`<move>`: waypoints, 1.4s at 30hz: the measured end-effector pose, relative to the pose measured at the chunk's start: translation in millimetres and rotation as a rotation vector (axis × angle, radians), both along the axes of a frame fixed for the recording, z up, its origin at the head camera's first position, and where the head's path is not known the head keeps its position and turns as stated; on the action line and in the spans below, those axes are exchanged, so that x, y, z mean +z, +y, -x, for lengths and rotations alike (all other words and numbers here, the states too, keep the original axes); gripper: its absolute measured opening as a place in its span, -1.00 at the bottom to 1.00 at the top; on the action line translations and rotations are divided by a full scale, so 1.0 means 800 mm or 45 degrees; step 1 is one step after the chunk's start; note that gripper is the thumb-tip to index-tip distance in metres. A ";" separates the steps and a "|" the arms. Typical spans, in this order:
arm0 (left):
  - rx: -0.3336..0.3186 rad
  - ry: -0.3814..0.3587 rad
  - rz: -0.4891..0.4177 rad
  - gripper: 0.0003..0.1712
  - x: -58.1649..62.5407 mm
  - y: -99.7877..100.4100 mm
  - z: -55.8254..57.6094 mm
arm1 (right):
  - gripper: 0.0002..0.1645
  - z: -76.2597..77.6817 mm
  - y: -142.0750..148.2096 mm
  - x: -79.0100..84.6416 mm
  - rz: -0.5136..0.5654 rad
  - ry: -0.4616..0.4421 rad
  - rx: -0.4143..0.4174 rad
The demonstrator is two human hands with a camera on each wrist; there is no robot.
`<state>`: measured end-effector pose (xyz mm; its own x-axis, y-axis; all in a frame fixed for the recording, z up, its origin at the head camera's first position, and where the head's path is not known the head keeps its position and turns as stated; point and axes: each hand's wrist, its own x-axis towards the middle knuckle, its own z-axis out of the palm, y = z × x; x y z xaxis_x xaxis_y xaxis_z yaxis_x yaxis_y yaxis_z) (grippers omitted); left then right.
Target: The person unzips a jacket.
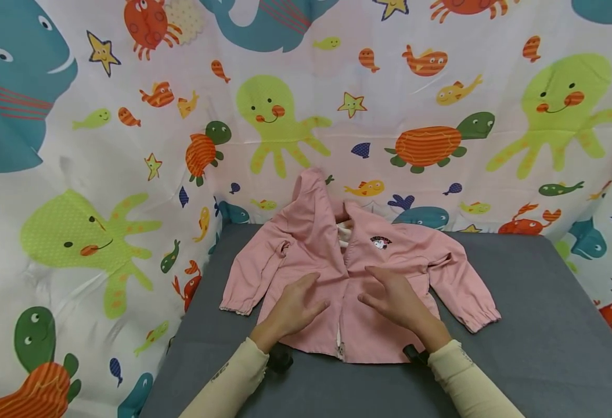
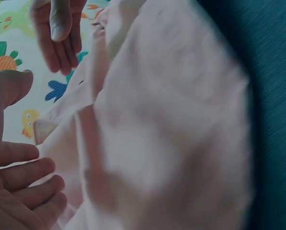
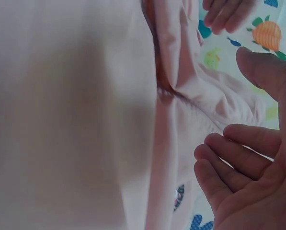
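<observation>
A pink hooded jacket (image 1: pixel 306 249) lies spread on the grey table, hood at the far side and both sleeves out sideways. Its front edges meet at the middle, with a zipper end at the hem. Over the jacket's left half is my left hand (image 1: pixel 294 307), fingers loosely extended, holding nothing. My right hand (image 1: pixel 397 299) hovers over the right half, below a small dark printed emblem (image 1: pixel 381 242), its fingers likewise relaxed. Both wrist views show the pink cloth (image 2: pixel 171 105) close by, with gaps between the fingers (image 3: pixel 238 158) and nothing gripped.
The grey tabletop (image 1: pixel 536 348) extends around the jacket. Behind and at the sides hangs a white curtain (image 1: pixel 306 145) printed with sea animals. A dark wrist device (image 1: pixel 280 359) sits under the left wrist and another (image 1: pixel 416 354) under the right.
</observation>
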<state>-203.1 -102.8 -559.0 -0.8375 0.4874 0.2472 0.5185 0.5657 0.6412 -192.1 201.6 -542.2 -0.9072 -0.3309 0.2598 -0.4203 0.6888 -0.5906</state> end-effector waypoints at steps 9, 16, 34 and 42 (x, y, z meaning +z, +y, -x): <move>0.005 0.061 0.140 -0.48 -0.035 0.005 -0.055 | -0.22 -0.018 -0.021 -0.029 -0.014 -0.017 0.101; 0.018 0.097 0.147 -0.63 -0.054 0.014 -0.086 | -0.23 -0.030 -0.037 -0.052 -0.138 -0.012 0.174; 0.014 0.219 0.169 -0.65 -0.063 0.035 -0.107 | -0.71 -0.059 -0.064 -0.060 -0.161 0.182 0.055; -0.003 0.303 0.026 -0.85 -0.066 0.035 -0.101 | -0.94 -0.056 -0.061 -0.060 0.007 0.108 0.039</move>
<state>-122.7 -74.6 -611.8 -0.7555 0.4965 0.4275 0.6551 0.5759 0.4891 -147.0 152.6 -589.9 -0.8714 -0.3565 0.3371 -0.4898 0.6715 -0.5560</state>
